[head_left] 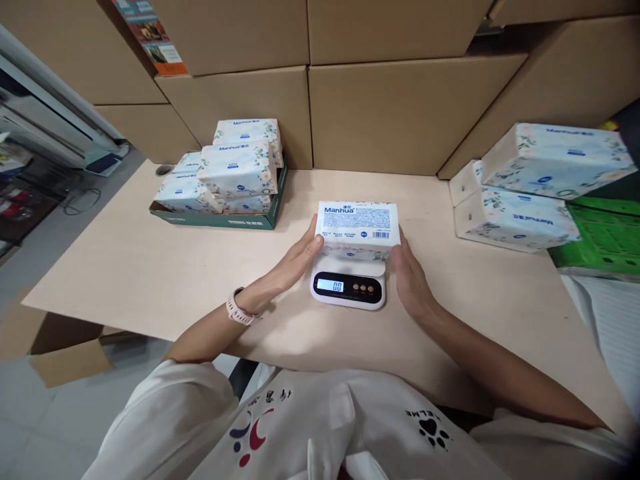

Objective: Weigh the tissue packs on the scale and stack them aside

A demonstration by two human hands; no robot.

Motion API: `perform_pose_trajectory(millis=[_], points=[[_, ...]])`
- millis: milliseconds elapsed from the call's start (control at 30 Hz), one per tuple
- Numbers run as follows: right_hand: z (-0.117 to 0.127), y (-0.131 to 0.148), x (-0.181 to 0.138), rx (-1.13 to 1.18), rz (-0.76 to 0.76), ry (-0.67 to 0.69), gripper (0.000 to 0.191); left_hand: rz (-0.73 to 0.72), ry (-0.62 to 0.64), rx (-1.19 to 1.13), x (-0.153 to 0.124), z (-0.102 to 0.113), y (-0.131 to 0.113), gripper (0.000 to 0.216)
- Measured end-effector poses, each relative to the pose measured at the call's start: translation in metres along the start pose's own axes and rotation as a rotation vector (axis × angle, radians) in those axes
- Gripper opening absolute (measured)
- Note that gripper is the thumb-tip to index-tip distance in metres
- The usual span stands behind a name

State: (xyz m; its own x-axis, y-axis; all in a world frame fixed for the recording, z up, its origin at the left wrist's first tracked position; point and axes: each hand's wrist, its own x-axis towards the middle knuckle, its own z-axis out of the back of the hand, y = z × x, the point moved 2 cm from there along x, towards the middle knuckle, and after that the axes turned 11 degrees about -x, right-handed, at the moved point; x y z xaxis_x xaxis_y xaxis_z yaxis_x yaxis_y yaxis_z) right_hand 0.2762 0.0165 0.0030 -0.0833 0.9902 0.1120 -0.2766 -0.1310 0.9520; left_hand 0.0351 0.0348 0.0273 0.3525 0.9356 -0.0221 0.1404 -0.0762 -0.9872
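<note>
Bright, even light from above, only soft short shadows on the table (150, 267). Scale display (331, 285) glows but stays readable, no hard glare. Centre pack (357, 220) print is sharp; wide-angle warp bends the edges, and the right-side packs (550, 160) stretch and soften.

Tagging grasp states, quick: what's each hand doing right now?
Left hand: holding the tissue pack by its left end.
Right hand: holding the same pack by its right end, over the scale.
</note>
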Motion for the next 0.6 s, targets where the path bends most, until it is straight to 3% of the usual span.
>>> perform_pose_trajectory(millis=[100, 267, 433, 600], points=[[0.003, -0.017, -0.001, -0.044, -0.068, -0.119, 0.072, 0.025, -0.055, 0.038, 0.001, 0.007, 0.009, 0.086], [0.008, -0.052, 0.000, -0.004, -0.093, -0.379, 0.071, 0.025, -0.193, -0.102, -0.002, 0.024, 0.039, 0.091], [0.006, -0.063, 0.003, 0.041, -0.081, -0.380, 0.065, 0.057, -0.271, -0.219, -0.005, 0.030, 0.062, 0.083], [0.009, -0.067, 0.005, 0.079, -0.109, -0.410, 0.058, 0.057, -0.346, -0.324, -0.002, 0.032, 0.059, 0.078]])
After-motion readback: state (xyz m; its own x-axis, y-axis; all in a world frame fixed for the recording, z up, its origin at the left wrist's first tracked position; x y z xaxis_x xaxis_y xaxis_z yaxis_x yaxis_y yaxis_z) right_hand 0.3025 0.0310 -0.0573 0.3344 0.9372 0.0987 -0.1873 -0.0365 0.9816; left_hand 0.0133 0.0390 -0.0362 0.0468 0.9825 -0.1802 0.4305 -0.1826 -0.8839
